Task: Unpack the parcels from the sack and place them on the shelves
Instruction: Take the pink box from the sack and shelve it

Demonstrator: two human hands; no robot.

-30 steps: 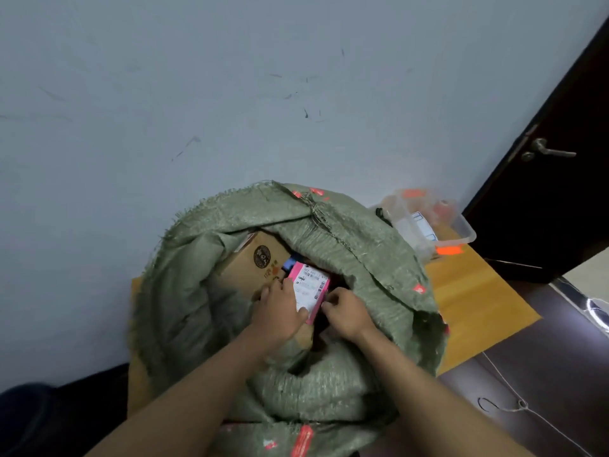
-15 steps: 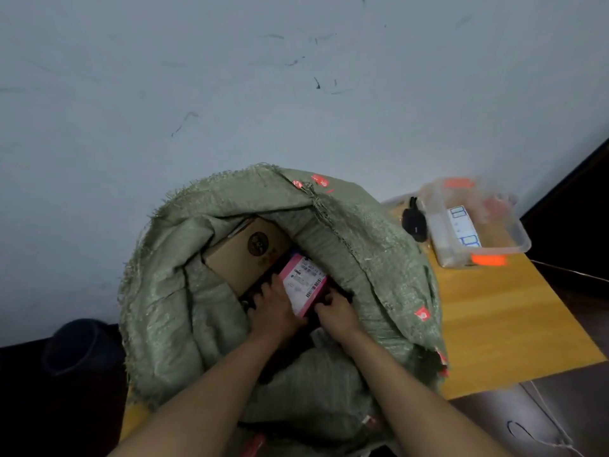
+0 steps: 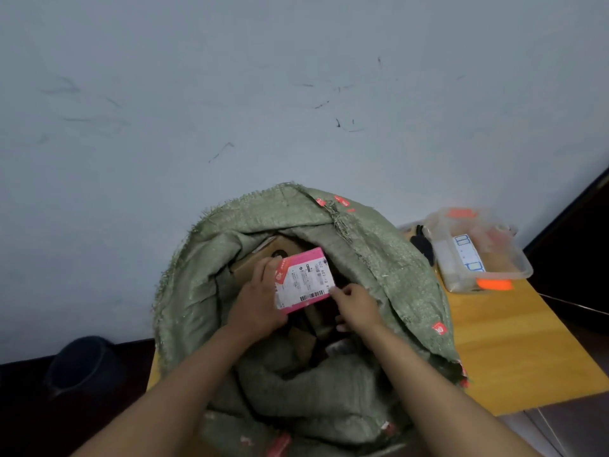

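A green woven sack (image 3: 389,265) stands open on a wooden table, against the wall. Over its mouth I hold a small pink parcel (image 3: 304,280) with a white shipping label. My left hand (image 3: 257,301) grips the parcel's left side. My right hand (image 3: 357,306) pinches its lower right corner. Behind the parcel a brown cardboard box (image 3: 253,262) lies inside the sack, mostly hidden. Darker parcels show dimly deeper in the sack.
A clear plastic tub (image 3: 478,255) with orange stickers sits on the wooden table (image 3: 514,351) to the right, a black object (image 3: 423,242) beside it. A dark round bin (image 3: 82,367) stands on the floor at the left. A dark door edge is at the far right.
The pink parcel has risen out of the sack's mouth with both hands on it. My view has tilted up and left, showing more wall.
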